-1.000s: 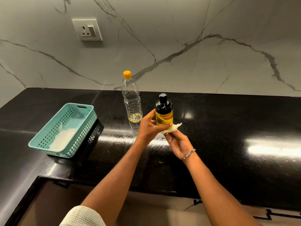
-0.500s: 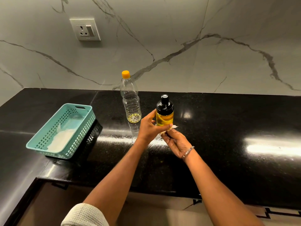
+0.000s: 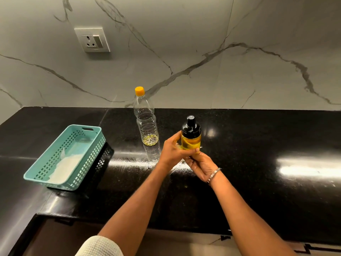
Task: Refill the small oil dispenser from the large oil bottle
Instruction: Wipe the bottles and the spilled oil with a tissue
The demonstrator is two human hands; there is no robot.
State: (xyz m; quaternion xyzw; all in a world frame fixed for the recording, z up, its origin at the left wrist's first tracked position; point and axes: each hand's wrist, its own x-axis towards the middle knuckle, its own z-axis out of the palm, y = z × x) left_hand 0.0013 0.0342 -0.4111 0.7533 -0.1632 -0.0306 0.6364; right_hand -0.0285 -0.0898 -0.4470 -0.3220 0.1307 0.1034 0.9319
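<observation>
So right now the small oil dispenser (image 3: 191,138) is held up just above the black counter (image 3: 258,145), roughly mid-scene, black pump cap on top and yellow oil filling most of the glass. Left hand (image 3: 172,152) has its fingers curled around the lower body from the left side, thumb up near the shoulder. Right hand (image 3: 200,166) is tucked under the base with fingers bent up against it; whether it's pinching something down there I honestly can't tell, only a pale sliver shows by the bottom edge. Large oil bottle (image 3: 146,121) stands just left and a bit farther back, orange cap on, only a thin puddle of oil left in the bottom. Teal basket (image 3: 55,163) sits well off to the left.

My guess on handling: the dispenser looks like glass, small but dense when full, and probably greasy on the outside, so it could slip. Wrapping the body low with a hand under the base seems safest, not lifting by the cap
</observation>
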